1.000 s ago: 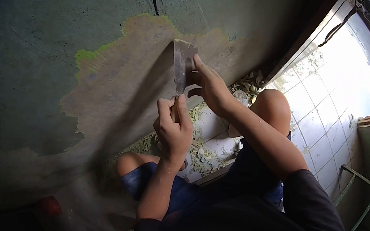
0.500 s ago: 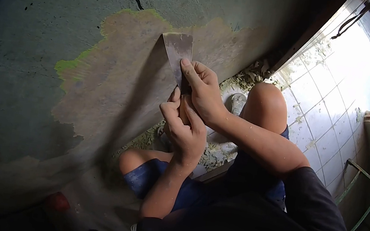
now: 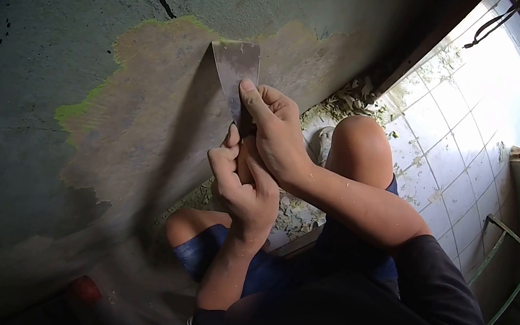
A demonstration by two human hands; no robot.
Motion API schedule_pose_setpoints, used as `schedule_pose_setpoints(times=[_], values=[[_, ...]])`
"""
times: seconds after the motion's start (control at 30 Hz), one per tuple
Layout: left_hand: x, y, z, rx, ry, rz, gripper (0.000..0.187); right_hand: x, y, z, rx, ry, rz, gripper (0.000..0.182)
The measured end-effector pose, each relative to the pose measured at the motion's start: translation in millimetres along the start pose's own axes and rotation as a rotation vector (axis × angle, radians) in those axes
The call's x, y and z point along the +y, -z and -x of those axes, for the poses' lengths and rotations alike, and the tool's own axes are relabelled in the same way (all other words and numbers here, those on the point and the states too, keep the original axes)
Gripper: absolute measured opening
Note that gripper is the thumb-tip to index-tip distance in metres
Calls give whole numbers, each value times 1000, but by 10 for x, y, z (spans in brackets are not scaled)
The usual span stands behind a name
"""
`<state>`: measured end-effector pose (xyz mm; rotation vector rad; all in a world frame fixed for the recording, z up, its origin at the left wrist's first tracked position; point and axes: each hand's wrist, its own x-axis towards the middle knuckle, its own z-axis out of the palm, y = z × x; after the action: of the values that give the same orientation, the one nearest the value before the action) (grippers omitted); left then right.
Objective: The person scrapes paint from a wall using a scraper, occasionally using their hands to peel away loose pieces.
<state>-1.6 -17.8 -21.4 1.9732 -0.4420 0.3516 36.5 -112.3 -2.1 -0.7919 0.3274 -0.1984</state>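
Note:
A wide flat scraper (image 3: 236, 69) has its broad edge against the wall (image 3: 85, 19), at the top of a bare, brownish patch (image 3: 156, 85) rimmed with bright green paint. My right hand (image 3: 276, 124) grips the scraper, its thumb pressed flat on the lower blade. Just below, my left hand (image 3: 246, 184) is closed round the handle end, most of which is hidden by the fingers. The two hands touch each other.
Paint flakes (image 3: 302, 217) litter the floor between my knees and along the wall's foot. White floor tiles (image 3: 444, 117) lie at the right, with a green metal frame (image 3: 512, 291) nearby. A red object (image 3: 85, 289) is at the lower left.
Both hands and the scraper appear slightly further left in view. The wall patch has shifted left too, as the view has moved. The grip looks the same.

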Motion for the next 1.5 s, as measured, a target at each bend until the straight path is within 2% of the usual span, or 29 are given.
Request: schedule_pose_setpoints(times=[0.1, 0.17, 0.2, 0.27, 0.3, 0.37, 0.43, 0.5, 0.57, 0.67, 0.8, 1.0, 1.23, 1.43, 1.5], values=[[-22, -11, -80, 10, -3, 0, 10, -97, -58, -18, -1, 19, 5, 38], [-72, -20, -110, 61, -51, -11, 22, -124, -64, -21, -1, 35, 27, 39], [-85, -10, -118, 61, -40, -14, 22, -82, -66, -30, 1, 25, 29, 39], [-97, 47, -214, 61, -131, -33, 21, 4, -100, -96, 20, 75, -8, 40], [-52, 94, -384, 65, -127, -35, 21, -41, -103, -140, -35, 100, -28, 42], [154, 211, -790, -61, -144, 135, 18, -296, -249, -310, -149, 209, -248, 44], [364, 185, -965, -60, -256, -12, 22, -425, -340, -345, -111, 259, -303, 45], [268, -29, -731, 7, -239, 63, 16, -326, -204, -347, -92, 313, -240, 42], [105, -97, -403, 51, -181, 34, 13, -159, -71, -230, -19, 188, -92, 39], [81, 7, -154, 23, -9, 73, 15, -11, -127, -95, -57, 142, -84, 39], [89, 1, -30, 18, 62, 105, 15, 85, -12, -78, -78, 90, -20, 41], [64, 27, -46, 44, -32, -5, 14, 120, -12, -81, -42, 66, -10, 41], [-19, 51, -144, 58, -2, 91, 10, 156, -77, -177, -34, 75, -53, 42], [15, 275, -340, 20, 9, 48, 16, 134, -229, -143, -47, 68, -163, 40], [-11, 377, -453, -16, -119, -2, 22, 126, -260, -185, -52, 53, -178, 40]])
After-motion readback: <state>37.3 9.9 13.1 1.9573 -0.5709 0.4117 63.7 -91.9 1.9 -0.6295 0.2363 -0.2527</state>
